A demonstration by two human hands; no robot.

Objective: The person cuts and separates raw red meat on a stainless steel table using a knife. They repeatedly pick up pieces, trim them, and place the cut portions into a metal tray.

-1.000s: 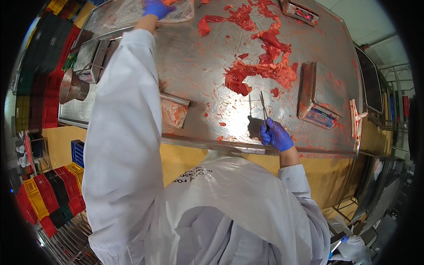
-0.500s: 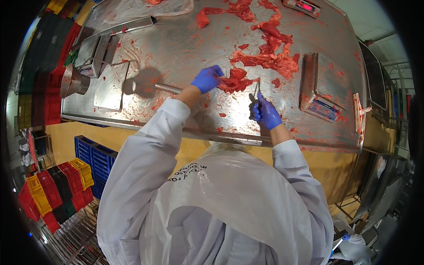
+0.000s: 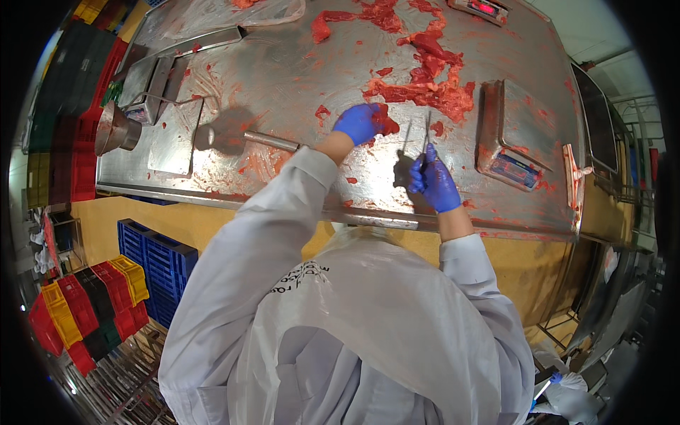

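My left hand [image 3: 358, 125], in a blue glove, is closed on a piece of raw red meat [image 3: 387, 120] resting on the steel table. Most of that piece shows beyond the fingers; the rest is hidden under the hand. To its right, my gloved right hand [image 3: 438, 185] grips a knife [image 3: 428, 132] by the handle, its thin blade pointing away from me. The blade stands apart from the held meat. Just beyond both hands, a heap of red meat trimmings [image 3: 425, 92] stretches toward the far side, and a small scrap [image 3: 437, 129] lies near the blade's tip.
A scale [image 3: 511, 134] stands right of my knife hand, another scale [image 3: 482, 8] at the far edge. A metal tube [image 3: 271, 141] lies left of my left forearm. Farther left are a metal funnel-shaped vessel [image 3: 117, 129] and a scale [image 3: 142, 106]. The table's raised front edge [image 3: 368, 219] runs before me.
My left hand has moved right and now has the meat bunched at its fingers, where before it was stretched toward the knife. The knife has swung slightly right, away from the meat.
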